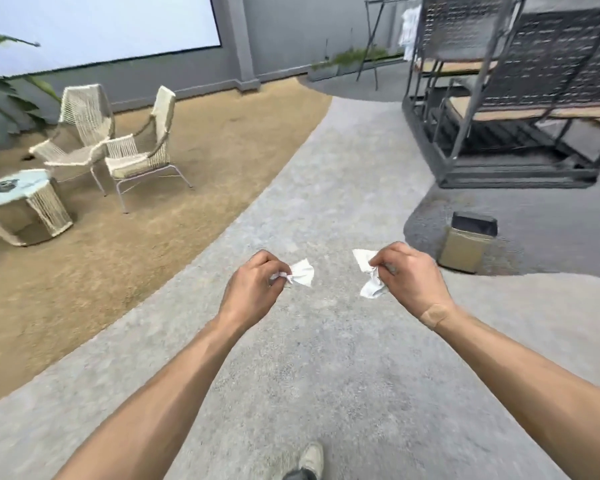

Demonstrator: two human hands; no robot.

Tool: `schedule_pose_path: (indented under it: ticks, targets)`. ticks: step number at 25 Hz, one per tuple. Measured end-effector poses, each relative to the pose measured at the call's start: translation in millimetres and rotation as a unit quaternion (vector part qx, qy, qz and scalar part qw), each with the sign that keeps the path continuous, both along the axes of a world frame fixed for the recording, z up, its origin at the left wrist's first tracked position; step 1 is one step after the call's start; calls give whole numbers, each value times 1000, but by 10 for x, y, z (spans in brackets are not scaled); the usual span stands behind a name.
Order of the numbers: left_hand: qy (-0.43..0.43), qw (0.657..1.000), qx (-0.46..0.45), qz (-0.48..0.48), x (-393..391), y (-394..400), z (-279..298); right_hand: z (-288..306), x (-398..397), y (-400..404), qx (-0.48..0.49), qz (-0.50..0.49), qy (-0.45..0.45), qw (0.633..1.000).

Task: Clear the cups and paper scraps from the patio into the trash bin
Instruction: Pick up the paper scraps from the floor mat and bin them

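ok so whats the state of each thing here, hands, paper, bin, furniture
left hand: pinching a crumpled white paper scrap, held in the air
right hand: pinching another crumpled white paper scrap, held in the air
tan square trash bin with black top: upright on the grey paving, ahead to the right, apart from both hands
two cream woven rope chairs: upright, unoccupied
pale woven side table: upright, something small and dark on top

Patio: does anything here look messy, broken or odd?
Little stands out. Each hand, left and right, pinches a crumpled paper scrap. The bin stands upright ahead. The right wrist wears a plaster.
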State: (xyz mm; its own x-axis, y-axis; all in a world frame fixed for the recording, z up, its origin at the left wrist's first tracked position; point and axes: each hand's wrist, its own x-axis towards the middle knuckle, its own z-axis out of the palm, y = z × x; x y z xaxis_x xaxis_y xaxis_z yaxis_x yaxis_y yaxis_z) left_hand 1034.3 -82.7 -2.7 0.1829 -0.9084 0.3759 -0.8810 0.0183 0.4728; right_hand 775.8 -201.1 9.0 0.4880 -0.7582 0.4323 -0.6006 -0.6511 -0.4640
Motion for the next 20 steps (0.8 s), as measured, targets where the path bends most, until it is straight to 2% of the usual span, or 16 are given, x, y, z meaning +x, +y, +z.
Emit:
schedule_pose_path:
  ticks: [4,12,20]
  targets:
    - [12,997,-5,-74,15,-993,-5,-23,-156,-580,1,-89,4,996]
    - [33,983,-5,-178,-146,-2616,-35,-59,-320,-1542,-13,-191,43,981]
    - [32,966,3,-258,-905,-4003,-186,-237,-1042,-2502,9,-288,58,956]
